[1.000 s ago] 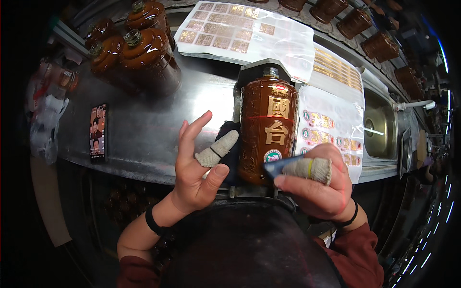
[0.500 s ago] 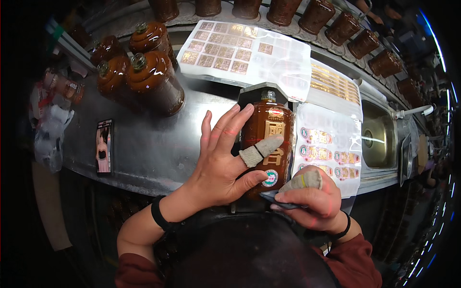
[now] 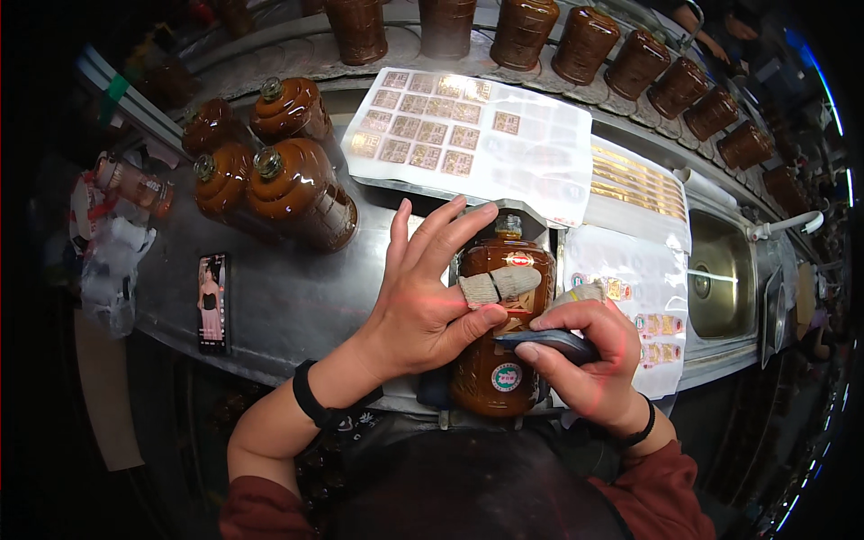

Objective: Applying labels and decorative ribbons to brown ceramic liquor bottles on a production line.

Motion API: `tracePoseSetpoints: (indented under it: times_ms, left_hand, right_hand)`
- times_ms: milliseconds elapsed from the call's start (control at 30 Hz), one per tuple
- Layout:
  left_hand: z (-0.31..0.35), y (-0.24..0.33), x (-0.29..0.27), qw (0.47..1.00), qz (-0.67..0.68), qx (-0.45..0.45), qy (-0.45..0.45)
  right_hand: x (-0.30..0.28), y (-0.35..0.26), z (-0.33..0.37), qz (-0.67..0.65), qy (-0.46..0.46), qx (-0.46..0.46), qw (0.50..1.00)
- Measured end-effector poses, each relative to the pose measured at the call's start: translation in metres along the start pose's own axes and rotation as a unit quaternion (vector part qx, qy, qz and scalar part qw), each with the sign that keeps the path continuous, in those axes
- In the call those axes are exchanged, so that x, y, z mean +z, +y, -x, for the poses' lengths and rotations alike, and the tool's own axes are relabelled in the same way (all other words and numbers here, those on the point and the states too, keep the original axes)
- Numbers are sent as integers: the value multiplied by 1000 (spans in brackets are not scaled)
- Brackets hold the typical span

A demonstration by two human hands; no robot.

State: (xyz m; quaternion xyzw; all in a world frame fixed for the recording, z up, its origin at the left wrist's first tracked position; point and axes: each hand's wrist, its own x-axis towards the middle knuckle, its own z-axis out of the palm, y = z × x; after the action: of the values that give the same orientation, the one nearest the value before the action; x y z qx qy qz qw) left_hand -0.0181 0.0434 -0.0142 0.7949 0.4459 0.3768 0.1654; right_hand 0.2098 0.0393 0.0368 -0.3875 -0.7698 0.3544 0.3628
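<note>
A brown glass bottle (image 3: pixel 472 393) lies in a metal holder, its neck pointing away from me. It bears a red emblem, a gold label and a round green-and-white sticker (image 3: pixel 506 377). My left hand (image 3: pixel 416 301) is open, fingers spread beside the bottle; its index finger, in a knitted finger sleeve (image 3: pixel 500 287), lies across the label. My right hand (image 3: pixel 596 360) pinches a dark, flat, pad-like piece (image 3: pixel 560 341), with its tip at the bottle's front between label and round sticker. A second finger sleeve (image 3: pixel 578 295) covers my right index finger. Hands hide much of the gold label.
Sticker sheets (image 3: pixel 549 166) lie beyond the bottle, and another sheet (image 3: pixel 666 378) lies to its right. Several brown bottles (image 3: pixel 297 184) stand at left, near a phone (image 3: pixel 213 303). More bottles (image 3: pixel 585 45) line a conveyor behind. A sink (image 3: pixel 720 270) is at right.
My right hand has moved the dark piece from the bottle's near end up to its middle, uncovering the round sticker. My left hand stays over the label. The whole view has shifted slightly.
</note>
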Motion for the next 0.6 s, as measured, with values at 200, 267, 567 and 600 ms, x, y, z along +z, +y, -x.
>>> tracePoseSetpoints:
  times_ms: [200, 267, 567, 600]
  left_hand:
    - [-18, -6, 4, 1000, -5, 12, 20]
    - [-19, -12, 8, 997, 47, -30, 47]
    - [13, -7, 8, 965, 185, -166, 80]
    - [20, -7, 10, 970, 169, -153, 86]
  right_hand:
    - [5, 13, -23, -36, 51, 61, 996]
    - [6, 15, -28, -92, 102, 142, 980]
    - [-8, 16, -62, -54, 83, 106, 989]
    - [-7, 16, -61, 12, 54, 47, 997]
